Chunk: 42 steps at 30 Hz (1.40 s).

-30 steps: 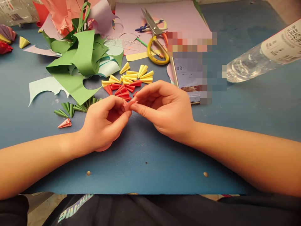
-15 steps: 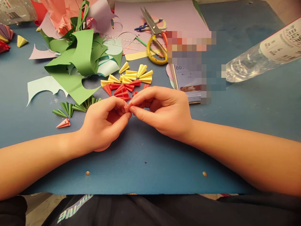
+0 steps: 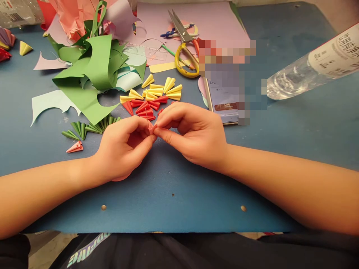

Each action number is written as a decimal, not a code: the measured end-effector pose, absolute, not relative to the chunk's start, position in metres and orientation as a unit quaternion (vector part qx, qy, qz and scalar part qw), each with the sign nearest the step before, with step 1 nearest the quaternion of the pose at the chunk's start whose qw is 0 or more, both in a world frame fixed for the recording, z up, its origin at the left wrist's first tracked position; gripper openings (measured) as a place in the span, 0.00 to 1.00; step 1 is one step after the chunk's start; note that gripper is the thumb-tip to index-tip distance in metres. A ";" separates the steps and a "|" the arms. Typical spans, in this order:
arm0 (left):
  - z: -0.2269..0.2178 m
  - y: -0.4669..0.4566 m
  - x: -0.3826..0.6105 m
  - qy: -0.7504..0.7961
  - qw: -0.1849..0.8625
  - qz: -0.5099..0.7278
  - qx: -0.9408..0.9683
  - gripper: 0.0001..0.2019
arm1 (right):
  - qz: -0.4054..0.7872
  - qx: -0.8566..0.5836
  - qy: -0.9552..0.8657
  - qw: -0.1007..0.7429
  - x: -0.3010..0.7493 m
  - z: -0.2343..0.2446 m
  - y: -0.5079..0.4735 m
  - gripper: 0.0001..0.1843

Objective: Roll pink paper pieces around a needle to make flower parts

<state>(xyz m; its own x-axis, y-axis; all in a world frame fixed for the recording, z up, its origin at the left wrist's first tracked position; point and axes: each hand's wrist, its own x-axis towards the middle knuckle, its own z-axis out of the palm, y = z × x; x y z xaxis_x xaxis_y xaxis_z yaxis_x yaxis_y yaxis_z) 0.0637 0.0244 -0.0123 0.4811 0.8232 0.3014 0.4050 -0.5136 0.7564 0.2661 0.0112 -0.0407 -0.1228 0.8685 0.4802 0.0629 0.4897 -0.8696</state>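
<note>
Between my fingertips is a small piece of pink paper [image 3: 152,128], mostly hidden, so its full shape does not show. My left hand [image 3: 123,145] pinches it from the left with thumb and forefinger. From the right, my right hand [image 3: 193,132] pinches the same piece. Just beyond the hands lie several red paper cones [image 3: 144,109] and yellow paper cones [image 3: 165,89]. Green paper cones [image 3: 80,129] fan out left of my left hand, partly behind it. A pink paper cone [image 3: 75,147] rests near my left wrist.
Green paper scraps [image 3: 95,71] heap at the back left, beside a pale blue scrap [image 3: 53,102]. Scissors with yellow and orange handles [image 3: 186,50] lie on purple paper [image 3: 213,18]. A phone [image 3: 224,101] and a water bottle [image 3: 311,63] are at the right.
Both hands stay almost in place, still pinching the pink paper. My right hand has shifted very slightly left. The whole view has moved a little.
</note>
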 end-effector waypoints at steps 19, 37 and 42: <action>-0.015 0.026 0.064 0.382 0.318 0.339 0.798 0.03 | 0.295 -0.328 -0.700 0.562 0.268 -0.042 0.013 0.08; -0.013 0.031 0.060 0.374 0.410 0.354 0.753 0.03 | 0.462 -0.291 -0.628 0.554 0.269 -0.041 0.020 0.08; -0.012 0.038 0.057 0.343 0.474 0.350 0.732 0.08 | 0.447 -0.285 -0.647 0.548 0.269 -0.041 0.021 0.11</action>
<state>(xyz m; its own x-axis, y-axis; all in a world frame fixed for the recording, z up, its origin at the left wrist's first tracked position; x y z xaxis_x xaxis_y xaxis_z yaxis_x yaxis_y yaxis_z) 0.0574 0.0380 -0.0119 0.5208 0.8329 0.1871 0.1704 -0.3162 0.9333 0.2695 0.0210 -0.0407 -0.2377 0.8585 0.4543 -0.1206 0.4380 -0.8908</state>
